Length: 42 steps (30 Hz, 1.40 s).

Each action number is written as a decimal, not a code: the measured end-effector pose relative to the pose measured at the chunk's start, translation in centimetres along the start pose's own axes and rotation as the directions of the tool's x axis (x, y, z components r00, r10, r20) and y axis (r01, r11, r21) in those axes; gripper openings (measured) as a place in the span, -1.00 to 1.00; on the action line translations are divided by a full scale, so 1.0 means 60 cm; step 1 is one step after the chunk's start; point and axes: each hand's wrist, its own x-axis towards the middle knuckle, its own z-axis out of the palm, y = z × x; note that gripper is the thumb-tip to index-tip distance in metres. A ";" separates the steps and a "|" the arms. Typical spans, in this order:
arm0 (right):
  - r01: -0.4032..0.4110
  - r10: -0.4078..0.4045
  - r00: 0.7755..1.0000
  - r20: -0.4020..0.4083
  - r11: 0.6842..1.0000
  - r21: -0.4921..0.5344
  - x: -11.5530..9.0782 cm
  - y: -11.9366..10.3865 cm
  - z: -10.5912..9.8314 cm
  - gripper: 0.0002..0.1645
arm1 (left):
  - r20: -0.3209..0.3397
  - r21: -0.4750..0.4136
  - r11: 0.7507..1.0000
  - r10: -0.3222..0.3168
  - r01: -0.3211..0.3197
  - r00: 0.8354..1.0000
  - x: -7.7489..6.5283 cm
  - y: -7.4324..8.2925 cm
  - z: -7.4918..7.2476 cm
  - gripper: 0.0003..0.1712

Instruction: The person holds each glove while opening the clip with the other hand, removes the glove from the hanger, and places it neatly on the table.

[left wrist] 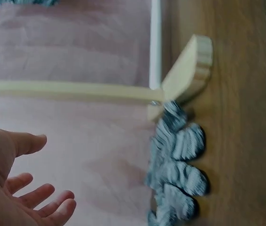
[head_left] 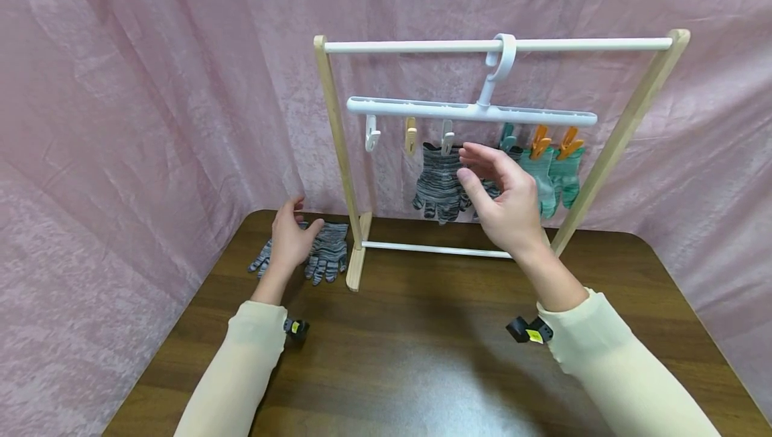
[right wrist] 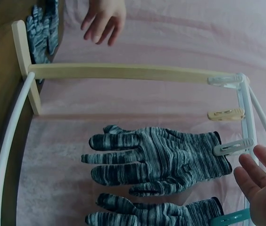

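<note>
My left hand (head_left: pixel 289 239), fingers parted and holding nothing, hovers above black-and-white knit gloves (head_left: pixel 328 253) lying at the table's far left. In the left wrist view their fingertips (left wrist: pixel 187 179) appear beside the rack's foot. My right hand (head_left: pixel 509 206) is raised in front of the hanger (head_left: pixel 416 110), fingers loosely bent, nothing gripped. A striped glove (right wrist: pixel 166 155) hangs fingers down from a grey clip (right wrist: pixel 234 147). Beside it another striped glove (right wrist: pixel 166 214) hangs from a teal clip (right wrist: pixel 229 218), partly hidden by my right hand in the head view. Green gloves (head_left: pixel 565 179) hang from orange clips (head_left: pixel 539 142).
A wooden rack post (head_left: pixel 338 142) stands between my hands. The white hanger hooks over the rack's top bar (head_left: pixel 410 47). A white clip (head_left: pixel 371 134) and a yellow clip (head_left: pixel 411 137) hang at its left without gloves. Pink curtain (head_left: pixel 181 88) surrounds the brown table (head_left: pixel 386 356).
</note>
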 end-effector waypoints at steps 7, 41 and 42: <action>0.005 -0.005 1.000 -0.021 1.000 0.011 -0.002 0.004 -0.012 -0.55 | -0.056 -0.068 0.996 0.046 -0.050 0.997 -0.014 0.047 -0.005 -0.24; -0.119 0.118 0.993 -0.017 0.990 -0.080 0.017 0.023 -0.017 -0.51 | 0.149 -0.410 0.853 0.411 -0.322 0.899 -0.019 0.235 0.103 -0.30; -0.124 0.124 0.992 -0.011 0.989 -0.086 0.019 0.022 -0.016 -0.50 | 0.154 -0.421 0.849 0.414 -0.319 0.897 -0.017 0.240 0.107 -0.29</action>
